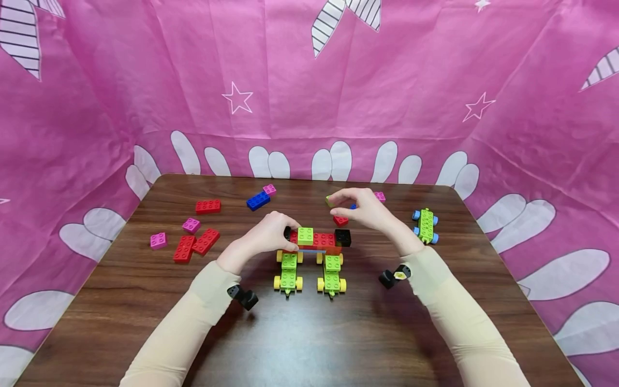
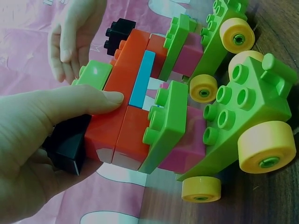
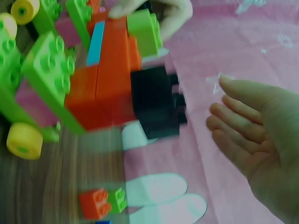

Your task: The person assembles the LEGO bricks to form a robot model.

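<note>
Two red rectangular plastic bricks (image 1: 184,249) lie on the brown wooden table (image 1: 121,301), the left hand (image 1: 266,235) clamps its fingers on a red plastic-brick bar (image 1: 323,240) atop two yellow-wheeled lime-green plastic cars (image 1: 289,280), the right hand (image 1: 364,207) hovers beyond, thumb and fingers apart, and a blue-wheeled lime-green car (image 1: 426,226) stands rightmost.

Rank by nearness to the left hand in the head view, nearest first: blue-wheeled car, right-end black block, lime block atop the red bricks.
1. Lime block: just right of the left hand.
2. Black block: right end of the red bricks.
3. Blue-wheeled car: far right.
</note>
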Tool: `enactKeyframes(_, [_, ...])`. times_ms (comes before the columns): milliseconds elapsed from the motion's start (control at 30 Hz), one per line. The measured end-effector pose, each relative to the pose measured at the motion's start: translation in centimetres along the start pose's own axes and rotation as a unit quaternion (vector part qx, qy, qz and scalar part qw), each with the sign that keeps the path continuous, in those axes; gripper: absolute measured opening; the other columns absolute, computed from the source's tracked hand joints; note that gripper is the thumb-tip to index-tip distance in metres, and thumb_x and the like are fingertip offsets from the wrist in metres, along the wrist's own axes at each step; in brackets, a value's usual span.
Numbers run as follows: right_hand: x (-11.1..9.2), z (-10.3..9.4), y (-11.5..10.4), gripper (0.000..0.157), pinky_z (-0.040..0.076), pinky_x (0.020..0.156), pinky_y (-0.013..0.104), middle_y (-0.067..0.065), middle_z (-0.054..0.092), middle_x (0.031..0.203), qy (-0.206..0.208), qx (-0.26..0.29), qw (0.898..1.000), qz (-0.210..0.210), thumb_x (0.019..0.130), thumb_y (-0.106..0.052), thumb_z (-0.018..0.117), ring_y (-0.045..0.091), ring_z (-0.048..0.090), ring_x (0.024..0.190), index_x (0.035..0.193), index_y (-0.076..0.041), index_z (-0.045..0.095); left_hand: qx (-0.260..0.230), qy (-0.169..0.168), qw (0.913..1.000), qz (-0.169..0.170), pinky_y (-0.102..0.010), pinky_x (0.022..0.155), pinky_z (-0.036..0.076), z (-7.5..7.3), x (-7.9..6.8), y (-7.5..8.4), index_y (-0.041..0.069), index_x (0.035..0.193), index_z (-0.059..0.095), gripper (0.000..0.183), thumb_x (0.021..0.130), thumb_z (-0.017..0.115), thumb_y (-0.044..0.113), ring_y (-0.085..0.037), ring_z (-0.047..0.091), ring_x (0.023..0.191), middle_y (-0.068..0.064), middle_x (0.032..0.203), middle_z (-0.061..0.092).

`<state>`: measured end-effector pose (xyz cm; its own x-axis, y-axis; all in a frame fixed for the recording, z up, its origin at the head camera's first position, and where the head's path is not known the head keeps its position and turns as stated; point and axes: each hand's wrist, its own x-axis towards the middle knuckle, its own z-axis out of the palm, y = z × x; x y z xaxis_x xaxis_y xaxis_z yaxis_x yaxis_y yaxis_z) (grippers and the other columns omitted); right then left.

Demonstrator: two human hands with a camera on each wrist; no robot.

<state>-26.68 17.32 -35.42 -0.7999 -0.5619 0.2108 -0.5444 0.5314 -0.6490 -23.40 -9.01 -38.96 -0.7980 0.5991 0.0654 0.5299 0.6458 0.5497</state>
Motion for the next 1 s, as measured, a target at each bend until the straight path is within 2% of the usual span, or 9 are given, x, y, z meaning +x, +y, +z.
enactKeyframes(133, [0.2, -0.6, 1.4, 0.025, 0.053, 0.084, 0.036, 0.006, 0.072, 0.103, 0.036, 0.005, 0.999, 0.02, 0.088, -0.019, 0.072, 0.018, 0.066, 0.095, 0.11, -0.009, 0.07, -0.002, 0.005, 1.0, 0.006, -0.027, 0.072, 0.052, 0.0, 0.0, 0.0, 0.003, 0.106, 0.073, 0.035, 0.075, 0.082, 0.017, -0.012, 0.06, 0.08, -0.007, 0.1, 0.073])
enactKeyframes(233, [0.4, -0.7, 2.4, 0.024, 0.053, 0.083, 0.032, 0.012, 0.071, 0.104, 0.053, 0.025, 0.998, 0.028, 0.087, -0.014, 0.071, 0.02, 0.066, 0.094, 0.11, -0.005, 0.069, -0.003, 0.006, 0.9999, 0.009, -0.028, 0.073, 0.052, 0.1, -0.1, -0.1, 0.003, 0.106, 0.073, 0.035, 0.075, 0.082, 0.017, -0.013, 0.06, 0.081, -0.007, 0.1, 0.073])
enactKeyframes(267, [0.5, -0.7, 2.3, 0.024, 0.053, 0.084, 0.035, 0.016, 0.07, 0.104, 0.057, 0.033, 0.997, 0.03, 0.088, -0.012, 0.071, 0.023, 0.066, 0.094, 0.11, -0.002, 0.069, -0.004, 0.006, 0.9999, 0.01, -0.027, 0.073, 0.052, 0.1, -0.1, -0.1, 0.003, 0.106, 0.073, 0.035, 0.076, 0.082, 0.017, -0.012, 0.06, 0.08, -0.007, 0.099, 0.073])
enactKeyframes(367, [0.8, -0.6, 3.4, 0.025, 0.053, 0.083, 0.031, 0.019, 0.069, 0.106, 0.064, 0.046, 0.996, 0.034, 0.088, -0.011, 0.07, 0.023, 0.066, 0.093, 0.11, 0.001, 0.067, -0.002, 0.007, 0.9999, 0.011, -0.026, 0.071, 0.051, 0.1, -0.1, -0.2, 0.003, 0.105, 0.073, 0.034, 0.075, 0.082, 0.017, -0.012, 0.059, 0.079, -0.006, 0.097, 0.073])
enactKeyframes(500, [1.3, -0.5, 5.3, 0.028, 0.053, 0.081, 0.026, 0.018, 0.069, 0.108, 0.066, 0.041, 0.996, 0.043, 0.088, -0.015, 0.071, 0.021, 0.066, 0.092, 0.112, 0.001, 0.067, -0.001, 0.008, 0.9999, 0.009, -0.026, 0.07, 0.05, 0.2, -0.2, -0.1, 0.003, 0.105, 0.073, 0.035, 0.075, 0.082, 0.017, -0.012, 0.058, 0.078, -0.006, 0.098, 0.073])
enactKeyframes(733, [2.1, 0.0, 8.3, 0.031, 0.054, 0.085, 0.036, 0.016, 0.07, 0.109, 0.056, 0.021, 0.996, 0.073, 0.087, -0.016, 0.072, 0.025, 0.066, 0.097, 0.113, 0.0, 0.067, -0.013, 0.005, 0.9999, -0.007, -0.026, 0.07, 0.05, 0.3, -0.2, 0.0, 0.004, 0.106, 0.073, 0.035, 0.076, 0.082, 0.019, -0.012, 0.058, 0.079, -0.004, 0.097, 0.073])
enactKeyframes(833, [2.6, 0.4, 9.4, 0.03, 0.054, 0.087, 0.042, 0.017, 0.069, 0.109, 0.056, 0.03, 0.995, 0.082, 0.086, -0.012, 0.072, 0.028, 0.066, 0.099, 0.113, 0.0, 0.066, -0.018, 0.007, 0.9997, -0.018, -0.026, 0.071, 0.05, 0.4, -0.3, 0.1, 0.005, 0.106, 0.073, 0.035, 0.076, 0.083, 0.019, -0.012, 0.058, 0.08, -0.004, 0.097, 0.072])
enactKeyframes(1000, [3.4, 1.2, 10.7, 0.034, 0.051, 0.092, 0.045, 0.018, 0.067, 0.115, 0.052, 0.033, 0.994, 0.095, 0.086, -0.009, 0.072, 0.031, 0.064, 0.106, 0.117, 0.001, 0.064, -0.024, 0.01, 0.9993, -0.027, -0.026, 0.069, 0.05, 0.4, -0.4, 0.1, 0.004, 0.107, 0.072, 0.036, 0.075, 0.083, 0.017, -0.013, 0.057, 0.079, -0.006, 0.098, 0.072])
